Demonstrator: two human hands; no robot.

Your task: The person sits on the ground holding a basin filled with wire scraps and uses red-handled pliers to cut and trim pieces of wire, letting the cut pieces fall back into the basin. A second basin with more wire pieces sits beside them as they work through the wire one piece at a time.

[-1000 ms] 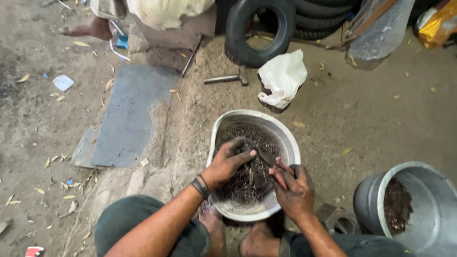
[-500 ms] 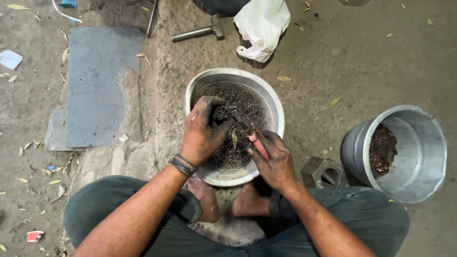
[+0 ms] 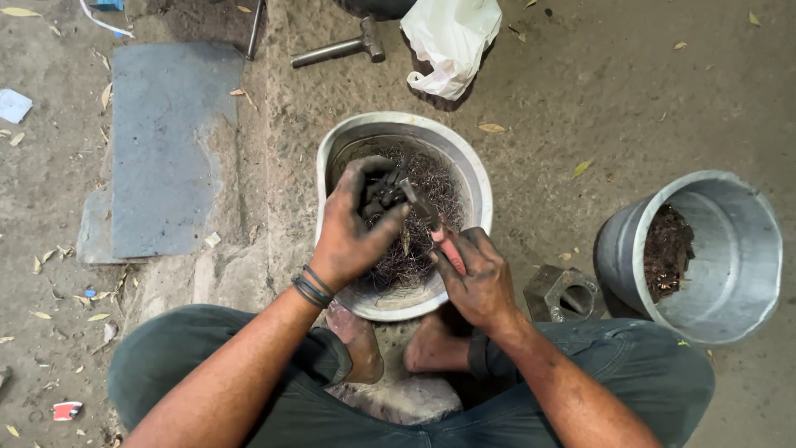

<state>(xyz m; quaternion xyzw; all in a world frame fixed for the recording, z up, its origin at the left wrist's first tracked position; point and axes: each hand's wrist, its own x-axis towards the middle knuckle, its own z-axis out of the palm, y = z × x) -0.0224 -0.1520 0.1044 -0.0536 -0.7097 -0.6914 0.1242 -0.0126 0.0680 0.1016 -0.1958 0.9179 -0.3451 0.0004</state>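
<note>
On the far left of the ground lies a grey slab (image 3: 170, 141), a hammer (image 3: 338, 50) beyond it. Over the metal basin (image 3: 477, 178) of tangled wire scrap (image 3: 439, 178), your left hand (image 3: 352, 224) is closed round a small dark part (image 3: 383, 189) — your right hand (image 3: 477, 278) grips the red handles of pliers (image 3: 431, 220), whose nose meets that part. To the right sits a metal block (image 3: 565, 292), then a grey bucket (image 3: 730, 282) — dark scrap inside.
</note>
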